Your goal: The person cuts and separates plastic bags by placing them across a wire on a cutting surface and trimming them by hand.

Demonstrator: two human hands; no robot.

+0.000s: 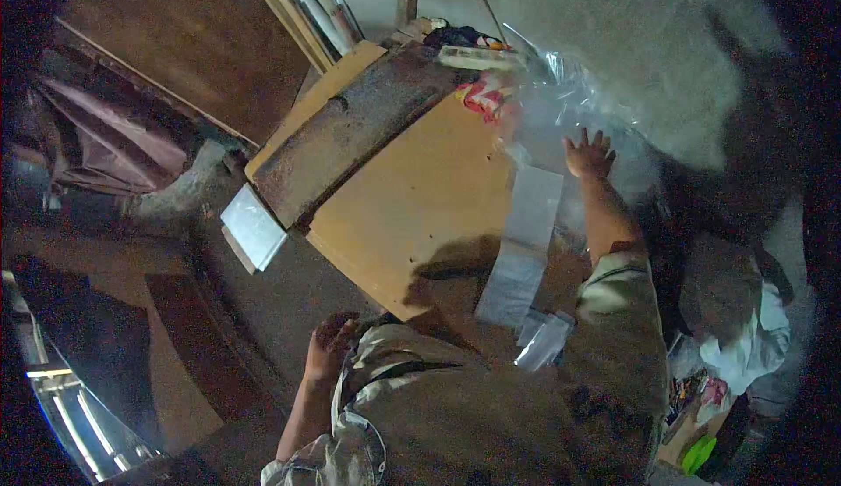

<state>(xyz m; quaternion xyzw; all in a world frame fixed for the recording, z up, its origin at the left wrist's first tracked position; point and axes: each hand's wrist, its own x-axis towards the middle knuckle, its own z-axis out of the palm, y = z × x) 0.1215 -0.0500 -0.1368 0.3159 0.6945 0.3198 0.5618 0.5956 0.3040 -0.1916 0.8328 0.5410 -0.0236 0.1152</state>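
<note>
My right hand (590,155) is stretched out over a heap of clear plastic (561,105) at the far right of the board, its fingers spread and holding nothing visible. Below it, a strip of flat clear plastic bags (517,276) runs down the tan board (412,192) toward my body. A crumpled clear plastic piece (545,341) lies at the strip's near end, against my shirt. Beside my body at the board's near left corner, my left hand (333,344) is in shadow. Its fingers are loosely bent and apart, with nothing visible in them.
A dark worn metal bar (350,135) crosses the board's far left side. At its left end sits a white block-like piece (254,227). Red and white packaging (484,99) lies near the far edge. White plastic bags (753,337) and a bright green item (698,455) are at lower right.
</note>
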